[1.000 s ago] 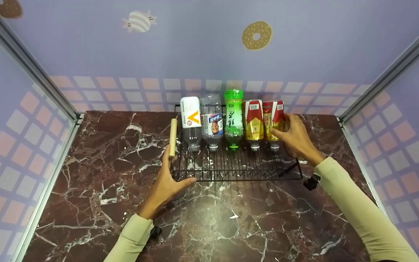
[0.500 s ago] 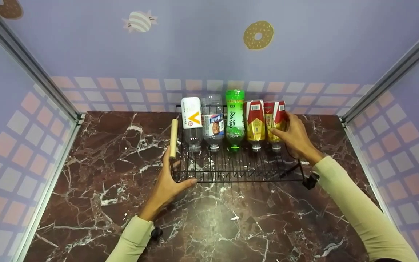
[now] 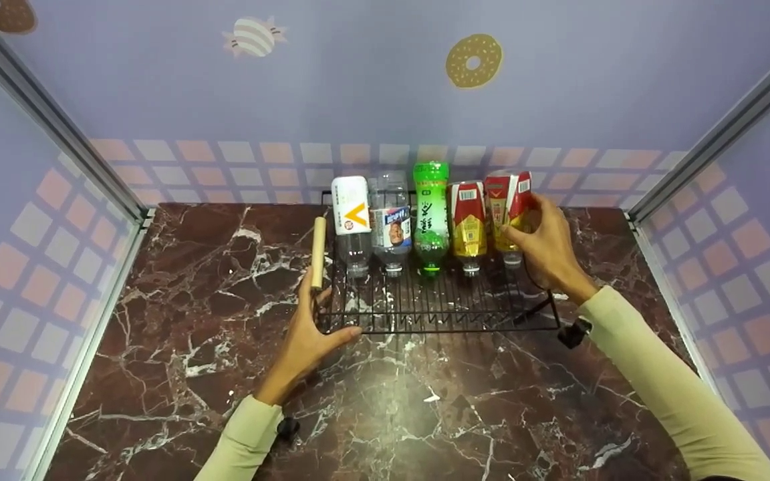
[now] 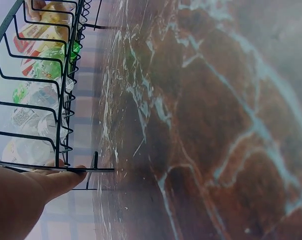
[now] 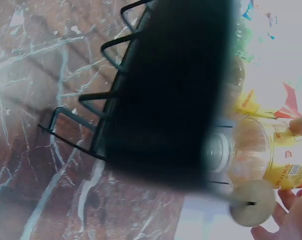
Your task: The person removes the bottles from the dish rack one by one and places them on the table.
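Observation:
My right hand grips the rightmost red-and-yellow bottle, which is upside down and leans to the right. In the right wrist view its clear neck and cap overlap the wires, and my fingertips touch its yellow label. A black wire rack bears the row of inverted bottles. My left hand holds the rack's front left corner, thumb stretched along the front and fingers at the side. From the left wrist, the thumb lies against the end wire.
Left of the held bottle stand another red-and-yellow bottle, a green one, a clear one with a blue label and a white-labelled one. A wooden handle edges the rack's left side. Patterned walls surround the marble-look table.
My right hand has lifted the rightmost bottle slightly and tilted its base to the right, widening the gap to its neighbour. The left hand and the other bottles stay put.

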Demonstrator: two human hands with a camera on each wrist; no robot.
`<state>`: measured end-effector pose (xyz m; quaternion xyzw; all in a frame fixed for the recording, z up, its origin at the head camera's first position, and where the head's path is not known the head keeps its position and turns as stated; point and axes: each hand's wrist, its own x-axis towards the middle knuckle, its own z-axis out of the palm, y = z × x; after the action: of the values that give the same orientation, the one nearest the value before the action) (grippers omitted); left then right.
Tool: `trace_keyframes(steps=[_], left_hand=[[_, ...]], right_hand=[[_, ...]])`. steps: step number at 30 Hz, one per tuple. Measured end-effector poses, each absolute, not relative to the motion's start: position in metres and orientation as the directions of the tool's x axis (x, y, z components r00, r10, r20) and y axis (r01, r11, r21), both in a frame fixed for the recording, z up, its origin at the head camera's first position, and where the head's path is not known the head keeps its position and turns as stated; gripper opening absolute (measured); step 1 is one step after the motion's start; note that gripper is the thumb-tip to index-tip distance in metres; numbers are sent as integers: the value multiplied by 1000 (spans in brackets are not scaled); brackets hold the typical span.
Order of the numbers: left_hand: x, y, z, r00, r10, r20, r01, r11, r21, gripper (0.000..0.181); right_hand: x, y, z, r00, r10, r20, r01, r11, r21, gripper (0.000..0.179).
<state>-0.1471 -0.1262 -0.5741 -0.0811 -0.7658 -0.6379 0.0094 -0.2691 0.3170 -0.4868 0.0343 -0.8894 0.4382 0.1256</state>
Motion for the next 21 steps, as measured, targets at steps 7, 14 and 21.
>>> trace_keyframes(steps=[7, 14, 21], left_hand=[[-148, -125, -574, -985, 115, 128, 144, 147, 978, 139], [-146, -125, -572, -988, 121, 91, 110, 162, 981, 138], [-146, -126, -571, -988, 125, 92, 112, 167, 980, 138]], right_hand=[[-257, 313, -474, -955, 44, 294, -218, 570, -792, 81], [-243, 312, -462, -955, 25, 295, -232, 553, -800, 80], [-226, 310, -452, -951, 13, 310, -254, 543, -801, 80]])
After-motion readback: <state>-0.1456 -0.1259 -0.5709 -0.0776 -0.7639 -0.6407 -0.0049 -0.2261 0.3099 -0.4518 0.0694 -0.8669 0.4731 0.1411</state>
